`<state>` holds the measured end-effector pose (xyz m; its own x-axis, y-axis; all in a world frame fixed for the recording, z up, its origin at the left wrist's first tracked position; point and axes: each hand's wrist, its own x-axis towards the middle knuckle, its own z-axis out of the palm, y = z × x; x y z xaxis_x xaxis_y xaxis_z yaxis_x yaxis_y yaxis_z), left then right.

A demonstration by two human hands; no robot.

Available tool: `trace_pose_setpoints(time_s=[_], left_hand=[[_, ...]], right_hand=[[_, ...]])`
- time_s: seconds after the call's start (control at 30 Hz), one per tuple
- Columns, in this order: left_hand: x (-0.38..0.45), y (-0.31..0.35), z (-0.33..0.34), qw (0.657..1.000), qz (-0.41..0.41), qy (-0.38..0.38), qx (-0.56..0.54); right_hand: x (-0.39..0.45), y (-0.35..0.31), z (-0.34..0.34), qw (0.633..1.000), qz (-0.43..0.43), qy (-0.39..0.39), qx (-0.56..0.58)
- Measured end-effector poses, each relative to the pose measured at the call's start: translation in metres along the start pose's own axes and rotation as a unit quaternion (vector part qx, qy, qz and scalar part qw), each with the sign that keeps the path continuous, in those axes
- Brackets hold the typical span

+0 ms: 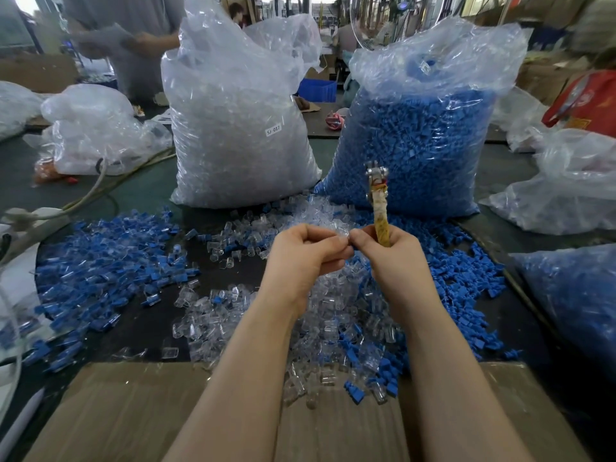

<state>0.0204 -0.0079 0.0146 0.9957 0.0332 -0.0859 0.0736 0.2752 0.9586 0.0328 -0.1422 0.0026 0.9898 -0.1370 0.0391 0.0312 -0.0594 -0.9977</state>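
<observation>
My left hand and my right hand meet fingertip to fingertip above the table, and between them they pinch a small clear plastic piece. My right hand also grips a tool with a tape-wrapped handle and a metal head that stands upright from the fist. Below the hands lies a heap of loose clear caps. Blue plastic inserts spread to the right. A pile of clear caps with blue inserts inside lies on the left.
Two tall plastic bags stand behind: one of clear caps, one of blue pieces. More bags lie at the right and the left. A cardboard sheet covers the near edge. A person stands at the back left. A cable crosses the left side.
</observation>
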Motion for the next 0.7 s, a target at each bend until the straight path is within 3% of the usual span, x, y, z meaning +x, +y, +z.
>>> trace_pose_setpoints(time_s=[0.27, 0.7], left_hand=[[0.0027, 0.0005, 0.0011, 0.992, -0.048, 0.061, -0.103], [0.0014, 0.0042, -0.003, 0.992, -0.057, 0.055, -0.102]], right_hand=[[-0.0022, 0.0012, 0.0053, 0.998, -0.045, -0.043, 0.006], [-0.0026, 0.007, 0.0087, 0.994, -0.096, -0.031, -0.046]])
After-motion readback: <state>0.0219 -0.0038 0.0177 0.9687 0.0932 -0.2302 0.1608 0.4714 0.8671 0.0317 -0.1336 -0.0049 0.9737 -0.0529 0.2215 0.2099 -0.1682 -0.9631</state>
